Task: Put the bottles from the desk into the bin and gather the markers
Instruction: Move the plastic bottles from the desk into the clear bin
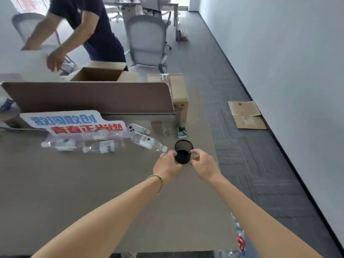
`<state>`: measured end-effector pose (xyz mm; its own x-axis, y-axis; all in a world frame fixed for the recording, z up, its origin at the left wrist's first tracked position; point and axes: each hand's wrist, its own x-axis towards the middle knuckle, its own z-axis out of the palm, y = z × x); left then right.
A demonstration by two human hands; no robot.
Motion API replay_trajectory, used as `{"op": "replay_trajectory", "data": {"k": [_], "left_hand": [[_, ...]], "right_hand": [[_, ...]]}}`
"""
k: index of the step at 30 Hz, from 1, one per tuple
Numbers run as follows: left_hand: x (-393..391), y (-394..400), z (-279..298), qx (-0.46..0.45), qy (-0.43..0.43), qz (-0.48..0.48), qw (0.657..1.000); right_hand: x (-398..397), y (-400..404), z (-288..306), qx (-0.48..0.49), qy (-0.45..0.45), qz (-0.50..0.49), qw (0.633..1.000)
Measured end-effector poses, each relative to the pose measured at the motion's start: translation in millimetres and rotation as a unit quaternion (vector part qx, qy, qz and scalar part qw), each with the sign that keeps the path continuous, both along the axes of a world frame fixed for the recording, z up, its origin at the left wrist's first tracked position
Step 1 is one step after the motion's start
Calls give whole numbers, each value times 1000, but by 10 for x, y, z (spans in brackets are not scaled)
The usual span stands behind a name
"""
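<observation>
- Both hands reach to a black mesh pen cup (183, 151) near the right edge of the desk (93, 192); the left hand (167, 167) curls against its left side and the right hand (202, 164) against its right, so the cup sits clasped between them.
- Judging progress: four clear bottles (104, 141) lie on their sides on the desk, just left of the cup; none appears binned; no markers can be seen; the cup looks empty.
- A crumpled clear heap with a red patch (240, 241) lies below the desk's right edge; possibly the bin, I cannot tell.
- Writing: a white sign (72, 123) carries blue and red Chinese characters, upside down to the viewer; bottle labels are too blurred to read.
</observation>
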<state>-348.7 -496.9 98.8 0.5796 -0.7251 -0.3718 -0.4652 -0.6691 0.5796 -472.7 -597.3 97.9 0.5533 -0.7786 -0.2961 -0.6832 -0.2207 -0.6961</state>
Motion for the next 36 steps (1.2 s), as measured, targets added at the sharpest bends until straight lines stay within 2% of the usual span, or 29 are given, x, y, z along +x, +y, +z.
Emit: {"op": "replay_trajectory", "data": {"k": [10,18,24,29,33,36], "left_hand": [[1982,678,-218,17,-24,37,999],[3188,771,-748,80,-97,-6,992],[3510,602,-1209,159,-158,-83,971],[3461,602,-1521,204,-185,-124,953],[3358,647,-1575,182,-184,-103,961],[3287,645,-1436,123,-131,-31,983]], "right_hand": [[1790,382,-143,-17,40,60,997],[2490,502,-428,-18,94,57,994],[2608,461,-667,-10,112,47,992],[2618,316,-807,-21,132,43,990],[2658,165,-840,-23,147,53,988],[2741,56,-801,-40,152,60,986]]}}
